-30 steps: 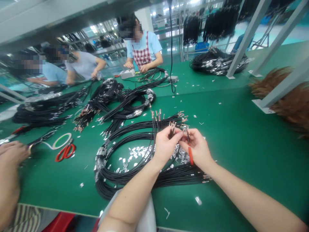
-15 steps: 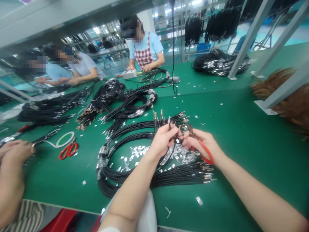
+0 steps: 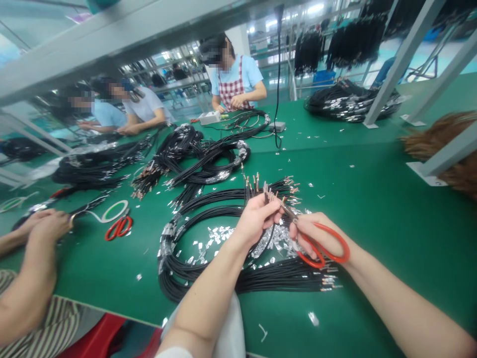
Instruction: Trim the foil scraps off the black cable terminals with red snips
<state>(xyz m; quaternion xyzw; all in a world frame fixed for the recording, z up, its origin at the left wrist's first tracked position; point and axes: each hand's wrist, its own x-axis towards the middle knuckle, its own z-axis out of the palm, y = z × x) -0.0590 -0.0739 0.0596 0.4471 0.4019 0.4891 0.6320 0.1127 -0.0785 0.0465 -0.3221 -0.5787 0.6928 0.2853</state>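
My left hand (image 3: pixel 257 219) is closed round a small bunch of black cables (image 3: pixel 267 191) whose copper-tipped ends stick up above the fingers. My right hand (image 3: pixel 316 233) grips red-handled scissors (image 3: pixel 323 246), fingers through the loops, with the blades pointing at the cable ends just right of my left hand. Below both hands a big coil of black cables (image 3: pixel 194 258) lies on the green table (image 3: pixel 372 219), with silver foil scraps (image 3: pixel 216 236) scattered inside it.
More black cable bundles (image 3: pixel 194 149) lie further back. A second pair of red scissors (image 3: pixel 118 227) and a tape roll (image 3: pixel 115 211) sit at the left, near a neighbour's hands (image 3: pixel 48 223). Other people work at the far edge. Metal frame legs (image 3: pixel 395 64) stand at the right.
My right hand has swung the scissors from folded in the palm out into a cutting grip, handles now to the right. My left hand stays closed on the cable ends. The view shifted slightly.
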